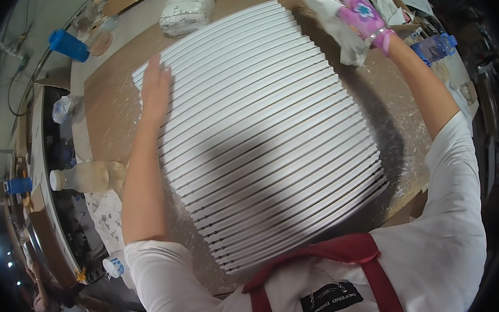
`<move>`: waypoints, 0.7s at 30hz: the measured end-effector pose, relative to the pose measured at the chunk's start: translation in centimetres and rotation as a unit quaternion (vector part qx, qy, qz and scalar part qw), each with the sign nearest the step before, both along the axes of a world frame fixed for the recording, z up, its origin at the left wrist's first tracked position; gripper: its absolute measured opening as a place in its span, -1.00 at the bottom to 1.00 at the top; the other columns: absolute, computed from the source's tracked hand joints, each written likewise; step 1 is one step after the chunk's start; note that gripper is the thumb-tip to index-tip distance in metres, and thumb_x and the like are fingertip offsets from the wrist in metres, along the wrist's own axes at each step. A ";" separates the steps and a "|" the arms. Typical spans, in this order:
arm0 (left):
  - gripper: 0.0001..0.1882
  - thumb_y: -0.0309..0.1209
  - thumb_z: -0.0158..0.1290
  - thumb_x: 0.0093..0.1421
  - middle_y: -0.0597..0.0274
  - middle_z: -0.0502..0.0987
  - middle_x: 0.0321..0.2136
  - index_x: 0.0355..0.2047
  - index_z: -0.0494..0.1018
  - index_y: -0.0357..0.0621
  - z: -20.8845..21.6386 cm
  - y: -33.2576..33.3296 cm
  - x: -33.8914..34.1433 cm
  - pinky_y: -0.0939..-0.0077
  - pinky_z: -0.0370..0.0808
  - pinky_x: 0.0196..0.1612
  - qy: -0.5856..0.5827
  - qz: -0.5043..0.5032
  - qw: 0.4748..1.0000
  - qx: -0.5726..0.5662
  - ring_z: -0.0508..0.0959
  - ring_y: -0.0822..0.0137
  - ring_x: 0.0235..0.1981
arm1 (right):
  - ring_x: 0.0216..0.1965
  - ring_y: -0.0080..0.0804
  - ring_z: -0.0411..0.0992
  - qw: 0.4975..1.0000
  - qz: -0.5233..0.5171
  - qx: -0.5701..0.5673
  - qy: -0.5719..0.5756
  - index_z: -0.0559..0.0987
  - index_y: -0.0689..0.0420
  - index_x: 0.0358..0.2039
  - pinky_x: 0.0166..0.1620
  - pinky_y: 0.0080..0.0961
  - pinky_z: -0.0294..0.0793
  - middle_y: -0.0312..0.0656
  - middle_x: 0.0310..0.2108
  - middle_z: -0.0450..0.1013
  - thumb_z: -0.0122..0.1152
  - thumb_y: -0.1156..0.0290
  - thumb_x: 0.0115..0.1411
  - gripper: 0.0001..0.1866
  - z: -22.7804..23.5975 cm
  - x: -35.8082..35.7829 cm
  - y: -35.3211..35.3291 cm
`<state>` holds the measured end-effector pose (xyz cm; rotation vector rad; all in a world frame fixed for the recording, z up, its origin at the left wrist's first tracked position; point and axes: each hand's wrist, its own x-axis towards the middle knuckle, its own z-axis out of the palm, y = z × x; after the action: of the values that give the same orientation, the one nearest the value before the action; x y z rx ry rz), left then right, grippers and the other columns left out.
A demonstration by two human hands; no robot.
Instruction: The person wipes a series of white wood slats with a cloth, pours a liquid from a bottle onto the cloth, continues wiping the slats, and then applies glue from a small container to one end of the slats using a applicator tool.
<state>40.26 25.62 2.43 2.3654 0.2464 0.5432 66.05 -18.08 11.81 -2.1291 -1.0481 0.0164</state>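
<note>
Many long white strips [252, 120] lie side by side across the brown work board [109, 85], like a slatted sheet with thin dark gaps. At the far left corner of the strips, my bare left hand [154, 90] rests with its fingers stretched out along their ends. My right hand [361, 13] wears a pink flowered glove and is beyond the far right end of the strips. It grips a white cloth [329, 17], part of which hangs down and is blurred. The fingers inside that glove are partly hidden by the cloth.
A white-smeared wrapped block [189, 8] stands past the strips. On the left are a blue bottle [69, 46], a clear jug with pale liquid [90, 177] and a white-capped container [114, 266]. Another clear bottle [434, 49] lies by my right forearm. Pale scraps dust the board.
</note>
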 end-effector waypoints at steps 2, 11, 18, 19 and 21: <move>-0.46 -0.14 -0.18 0.30 0.04 0.13 0.29 0.23 0.21 -0.10 0.9 -1.1 -1.5 -0.03 0.00 0.27 0.008 0.013 0.999 0.045 0.06 0.02 0.32 | -0.34 -0.31 0.47 0.999 0.036 0.033 0.020 0.52 0.14 -0.24 -0.24 -0.43 0.47 -0.19 -0.38 0.49 0.09 0.24 0.21 -0.76 1.5 -5.4 7.0; -0.49 -0.14 -0.20 0.27 0.28 0.11 0.31 0.25 0.21 0.24 0.0 -4.0 -5.6 -0.09 0.01 0.26 0.168 0.109 0.956 0.212 0.05 -0.02 0.32 | -0.08 -0.22 0.44 0.945 0.195 -0.124 -0.233 0.52 -0.02 -0.07 0.01 -0.33 0.43 -0.09 -0.05 0.43 0.14 0.42 -0.02 -0.58 -7.4 -14.6 20.3; -0.49 -0.04 -0.25 0.32 0.30 0.08 0.32 0.26 0.18 0.23 0.7 -4.6 -4.7 -0.16 0.08 0.23 0.166 0.110 0.950 0.242 0.08 0.01 0.31 | -0.12 -0.12 0.46 0.855 -0.009 -0.391 -0.341 0.47 0.08 0.02 0.00 -0.35 0.44 -0.05 -0.15 0.48 0.05 0.38 0.17 -0.63 -5.6 1.7 -0.6; -0.49 -0.04 -0.25 0.32 0.30 0.08 0.33 0.26 0.17 0.23 1.0 -4.8 -4.8 -0.16 0.07 0.24 0.192 0.121 0.939 0.260 0.07 0.01 0.32 | -0.13 -0.11 0.46 0.855 -0.019 -0.354 -0.378 0.46 0.10 0.02 0.00 -0.35 0.44 -0.05 -0.16 0.48 0.04 0.33 0.20 -0.64 -4.4 1.4 -1.6; -0.46 -0.04 -0.25 0.32 0.27 0.05 0.34 0.28 0.15 0.16 1.3 -4.8 -5.7 -0.17 -0.01 0.27 0.213 0.153 0.925 0.274 0.03 0.02 0.33 | -0.20 -0.13 0.46 0.994 0.026 -0.034 -0.098 0.50 0.15 -0.10 -0.05 -0.30 0.42 -0.07 -0.23 0.49 -0.04 0.15 0.26 -0.63 -0.6 -4.6 3.4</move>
<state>34.56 20.79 3.71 3.0060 0.7572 0.2423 61.45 -14.67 11.20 -2.1978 -1.2339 -0.1368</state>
